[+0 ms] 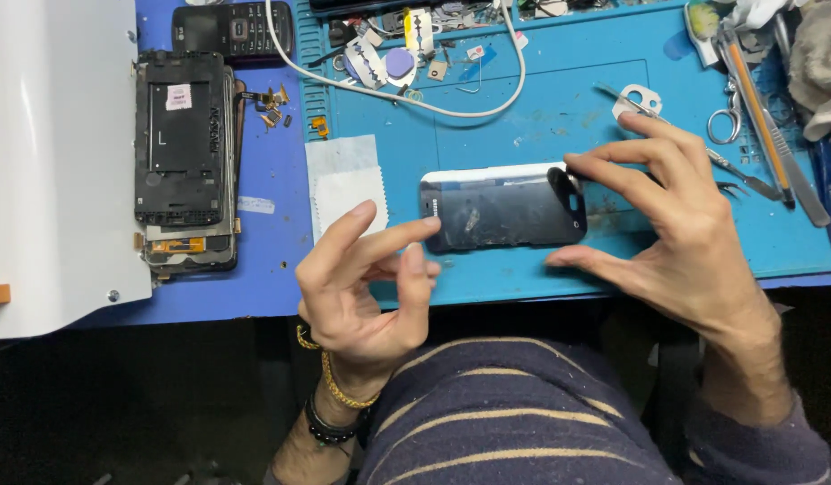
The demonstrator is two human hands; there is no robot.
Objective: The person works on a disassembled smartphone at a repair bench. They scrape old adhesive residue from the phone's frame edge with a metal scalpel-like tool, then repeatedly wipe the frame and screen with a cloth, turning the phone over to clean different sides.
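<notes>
Phone: the dark, glossy flat smartphone with a white edge [503, 209] lies crosswise on the blue work mat [559, 99], near its front edge.
Right hand: the right hand [680, 229] pinches the phone's right end, forefinger on the far corner, thumb at the near edge.
Left hand: the left hand [366, 278] hovers with fingers spread and empty, fingertip just touching the left end.
Risk: with only one end gripped, the phone could pivot or slide off the mat's front edge.
Clutter: grey metal tweezers [734, 184] and small scissors [725, 117] lie just beside the right hand; a swing could knock them.
Further: a stack of stripped black phone frames [182, 157] sits well apart.
</notes>
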